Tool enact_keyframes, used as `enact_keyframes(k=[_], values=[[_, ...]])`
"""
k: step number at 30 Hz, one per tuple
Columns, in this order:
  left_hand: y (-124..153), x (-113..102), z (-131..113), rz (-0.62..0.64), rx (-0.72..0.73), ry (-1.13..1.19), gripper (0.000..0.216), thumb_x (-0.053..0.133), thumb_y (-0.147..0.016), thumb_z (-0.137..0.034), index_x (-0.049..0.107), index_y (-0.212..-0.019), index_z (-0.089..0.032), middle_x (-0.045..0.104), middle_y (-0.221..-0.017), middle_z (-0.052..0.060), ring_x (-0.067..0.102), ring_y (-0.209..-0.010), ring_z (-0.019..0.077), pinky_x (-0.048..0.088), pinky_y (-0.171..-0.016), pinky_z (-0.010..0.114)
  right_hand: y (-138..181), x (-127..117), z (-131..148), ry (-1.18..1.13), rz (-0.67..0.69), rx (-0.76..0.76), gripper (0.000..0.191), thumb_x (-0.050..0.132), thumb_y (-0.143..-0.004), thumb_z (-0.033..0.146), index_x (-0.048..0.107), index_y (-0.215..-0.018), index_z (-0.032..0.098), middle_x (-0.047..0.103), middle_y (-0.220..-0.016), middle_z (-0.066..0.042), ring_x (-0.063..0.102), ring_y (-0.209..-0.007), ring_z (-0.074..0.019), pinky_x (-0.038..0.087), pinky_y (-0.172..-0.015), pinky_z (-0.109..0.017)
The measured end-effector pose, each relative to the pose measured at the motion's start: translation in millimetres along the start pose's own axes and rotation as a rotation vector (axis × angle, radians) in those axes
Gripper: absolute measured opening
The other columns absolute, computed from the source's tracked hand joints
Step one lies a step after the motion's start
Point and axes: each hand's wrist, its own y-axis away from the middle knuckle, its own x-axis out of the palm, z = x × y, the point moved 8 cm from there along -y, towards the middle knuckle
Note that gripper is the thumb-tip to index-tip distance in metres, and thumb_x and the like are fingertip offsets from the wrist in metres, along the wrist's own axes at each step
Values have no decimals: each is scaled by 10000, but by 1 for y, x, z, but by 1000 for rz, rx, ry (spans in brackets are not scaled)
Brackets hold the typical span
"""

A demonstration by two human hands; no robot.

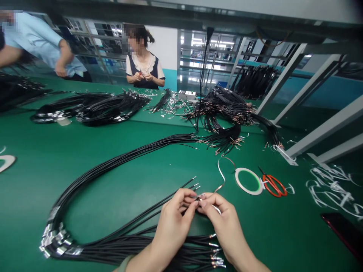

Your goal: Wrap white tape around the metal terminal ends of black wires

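My left hand [174, 223] and my right hand [219, 221] meet above the green table [70, 162], fingers pinched together on the end of a thin black cable [159, 202]. My right hand also pinches the free end of a thin strip of tape [221, 172] that curls back to a white tape roll [248, 181]. Two or three more cable ends [194, 185] poke out just beyond my fingers. A big looped bundle of black cables [93, 173] lies under my wrists, its taped ends [55, 241] at the lower left.
Orange-handled scissors [273, 185] lie right of the tape roll. Heaps of black cables [227, 109] cover the far table. Tape scraps [331, 189] and a dark phone [344, 230] sit at right. A person [144, 64] works opposite; another person [36, 45] stands at far left.
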Motion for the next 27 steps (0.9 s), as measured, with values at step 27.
enact_keyframes(k=[27], values=[[2, 0, -13, 19, 133, -217, 228, 558, -843, -194, 708, -1002, -260, 678, -839, 40, 653, -758, 175, 524, -704, 257, -3, -1, 3, 22, -29, 12, 187, 653, -780, 299, 634, -649, 167, 637, -881, -54, 596, -833, -203, 509, -783, -318]])
